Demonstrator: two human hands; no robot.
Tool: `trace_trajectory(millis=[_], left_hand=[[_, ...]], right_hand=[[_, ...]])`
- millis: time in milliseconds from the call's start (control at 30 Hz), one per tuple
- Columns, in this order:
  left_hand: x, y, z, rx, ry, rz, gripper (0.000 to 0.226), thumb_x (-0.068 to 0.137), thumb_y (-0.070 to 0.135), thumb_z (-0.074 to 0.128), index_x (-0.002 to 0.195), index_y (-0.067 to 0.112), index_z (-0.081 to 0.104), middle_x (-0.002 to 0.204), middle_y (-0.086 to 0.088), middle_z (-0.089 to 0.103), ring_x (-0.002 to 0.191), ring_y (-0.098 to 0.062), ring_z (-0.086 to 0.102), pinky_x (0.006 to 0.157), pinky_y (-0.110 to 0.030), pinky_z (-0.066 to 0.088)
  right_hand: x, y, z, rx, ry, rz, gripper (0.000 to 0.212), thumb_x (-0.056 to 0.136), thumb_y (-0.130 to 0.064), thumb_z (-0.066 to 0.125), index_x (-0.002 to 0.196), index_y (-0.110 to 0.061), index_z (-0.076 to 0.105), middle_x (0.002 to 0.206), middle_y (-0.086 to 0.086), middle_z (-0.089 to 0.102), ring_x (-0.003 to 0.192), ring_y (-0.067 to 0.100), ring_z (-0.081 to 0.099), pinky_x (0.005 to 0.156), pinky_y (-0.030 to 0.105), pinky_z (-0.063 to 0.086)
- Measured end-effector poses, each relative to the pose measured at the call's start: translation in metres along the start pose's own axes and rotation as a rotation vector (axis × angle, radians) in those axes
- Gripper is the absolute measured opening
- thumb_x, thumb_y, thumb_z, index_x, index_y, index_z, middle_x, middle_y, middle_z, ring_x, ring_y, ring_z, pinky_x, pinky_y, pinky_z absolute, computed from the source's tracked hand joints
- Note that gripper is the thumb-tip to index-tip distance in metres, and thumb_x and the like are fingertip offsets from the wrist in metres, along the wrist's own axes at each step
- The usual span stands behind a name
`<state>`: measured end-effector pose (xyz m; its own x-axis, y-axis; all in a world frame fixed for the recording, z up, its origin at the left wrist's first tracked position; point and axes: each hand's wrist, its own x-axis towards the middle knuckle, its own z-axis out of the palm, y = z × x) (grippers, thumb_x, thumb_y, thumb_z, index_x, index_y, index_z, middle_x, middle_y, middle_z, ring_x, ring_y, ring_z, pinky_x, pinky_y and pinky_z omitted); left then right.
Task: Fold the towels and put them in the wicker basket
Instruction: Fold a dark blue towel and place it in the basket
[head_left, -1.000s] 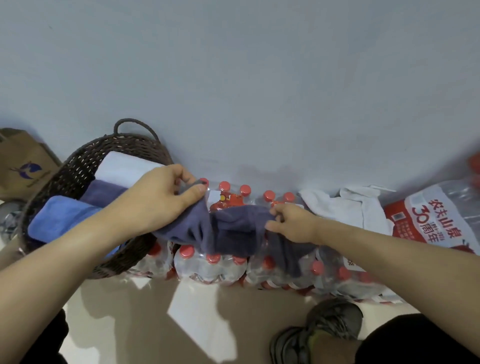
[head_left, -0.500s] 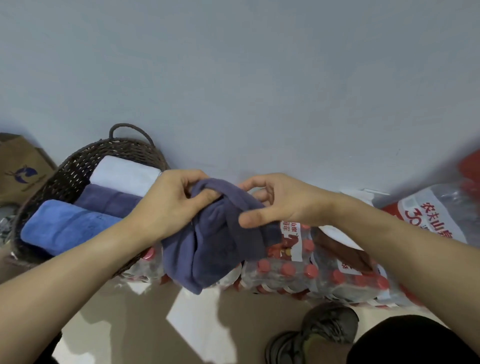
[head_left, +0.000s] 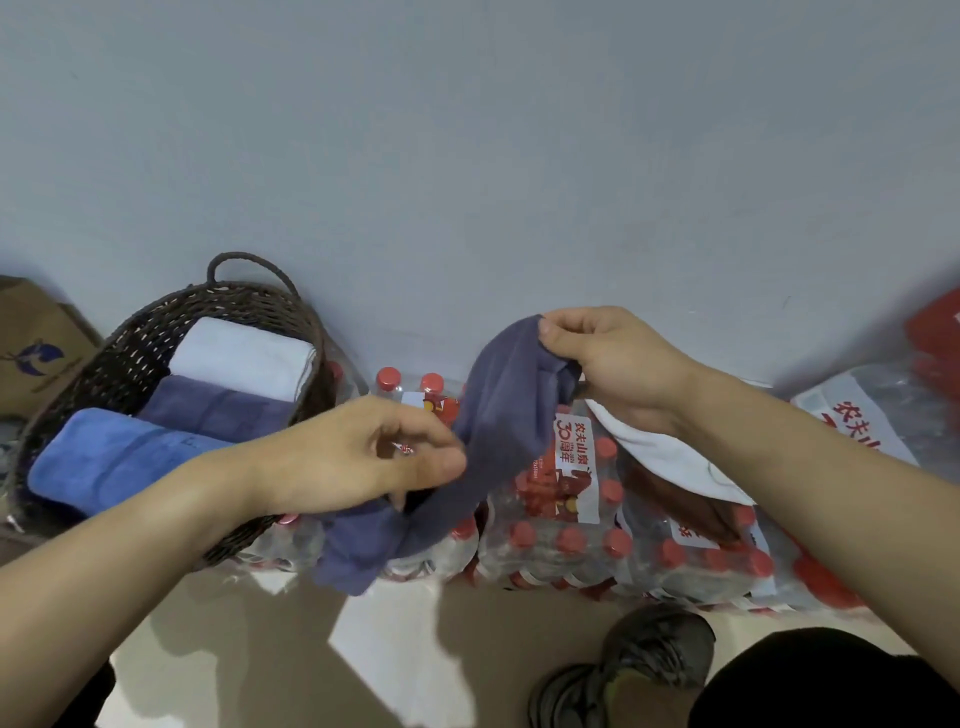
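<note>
Wall (head_left: 467, 156): plain and grey-blue, it fills the whole top half of the frame.
Water bottle packs (head_left: 571, 540): red-capped bottles wrapped in plastic, in a row across the lower middle and right, against the wall.
Wicker basket (head_left: 130, 343): dark brown, at the middle left, resting partly on the packs. Three folded towels lie inside: white (head_left: 239, 358) at the back, purple (head_left: 218, 410) in the middle, blue (head_left: 114, 462) in front.
Dark purple towel (head_left: 504, 415): unfolded, hanging between the two hands in the center, its low end drooping over the packs.
White towel (head_left: 670, 457): crumpled on the packs, under the right wrist.
Right hand (head_left: 618, 364): right of center, fingers and thumb pinch the towel's top edge.
Left hand (head_left: 358, 457): center, fingers curled at the towel's lower part; whether it truly grips is hard to tell.
Shoe (head_left: 639, 660): grey, at the bottom right on the floor.
</note>
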<state>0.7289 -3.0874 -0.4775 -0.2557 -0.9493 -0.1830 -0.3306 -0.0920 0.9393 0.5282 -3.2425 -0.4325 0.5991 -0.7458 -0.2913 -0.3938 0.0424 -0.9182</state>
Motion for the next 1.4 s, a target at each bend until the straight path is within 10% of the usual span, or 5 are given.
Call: trace_trajectory(millis=[233, 367, 767, 1067, 1400], left_hand=[[0.013, -0.007, 0.003, -0.026, 0.522, -0.052, 0.049, 0.072, 0.069, 0.067, 0.090, 0.023, 0.064, 0.091, -0.003, 0.072, 0.082, -0.021, 0.070, 0.071, -0.035, 0.056], [0.014, 0.004, -0.004, -0.236, 0.370, 0.033, 0.085, 0.062, 0.066, 0.074, 0.127, 0.016, 0.054, 0.123, 0.000, 0.066, 0.115, -0.008, 0.062, 0.097, -0.026, 0.051], [0.009, 0.011, 0.000, -0.468, 0.502, 0.224, 0.019, 0.082, 0.025, 0.072, 0.086, 0.008, 0.064, 0.080, -0.011, 0.072, 0.071, -0.017, 0.067, 0.061, -0.020, 0.053], [0.003, 0.016, 0.000, -0.595, 0.322, 0.234, 0.038, 0.075, 0.058, 0.074, 0.076, 0.020, 0.071, 0.074, 0.003, 0.065, 0.070, -0.011, 0.061, 0.065, -0.026, 0.050], [-0.002, 0.020, -0.004, -0.484, 0.234, 0.223, 0.057, 0.083, 0.039, 0.074, 0.128, 0.008, 0.059, 0.132, -0.012, 0.062, 0.125, -0.032, 0.057, 0.099, -0.041, 0.050]], right_hand=[[-0.005, -0.010, 0.023, 0.404, -0.244, 0.054, 0.036, 0.094, -0.036, 0.054, 0.101, -0.004, 0.070, 0.097, 0.012, 0.073, 0.090, 0.022, 0.069, 0.076, 0.029, 0.057], [-0.011, -0.017, 0.032, 0.478, -0.476, 0.022, 0.039, 0.096, -0.037, 0.050, 0.103, -0.006, 0.073, 0.108, 0.015, 0.072, 0.104, 0.026, 0.069, 0.088, 0.032, 0.055], [-0.017, -0.017, 0.029, -0.051, -0.381, 0.106, 0.055, 0.076, -0.057, 0.069, 0.117, -0.020, 0.066, 0.108, -0.005, 0.073, 0.100, 0.013, 0.070, 0.082, 0.030, 0.055], [-0.019, -0.024, 0.034, 0.410, -0.220, 0.053, 0.041, 0.073, -0.023, 0.074, 0.108, -0.003, 0.069, 0.106, 0.017, 0.073, 0.098, 0.026, 0.071, 0.090, 0.036, 0.058], [-0.026, -0.028, 0.037, 0.291, -0.295, -0.054, 0.039, 0.073, -0.021, 0.075, 0.107, -0.003, 0.067, 0.101, 0.021, 0.072, 0.095, 0.027, 0.071, 0.087, 0.035, 0.056]])
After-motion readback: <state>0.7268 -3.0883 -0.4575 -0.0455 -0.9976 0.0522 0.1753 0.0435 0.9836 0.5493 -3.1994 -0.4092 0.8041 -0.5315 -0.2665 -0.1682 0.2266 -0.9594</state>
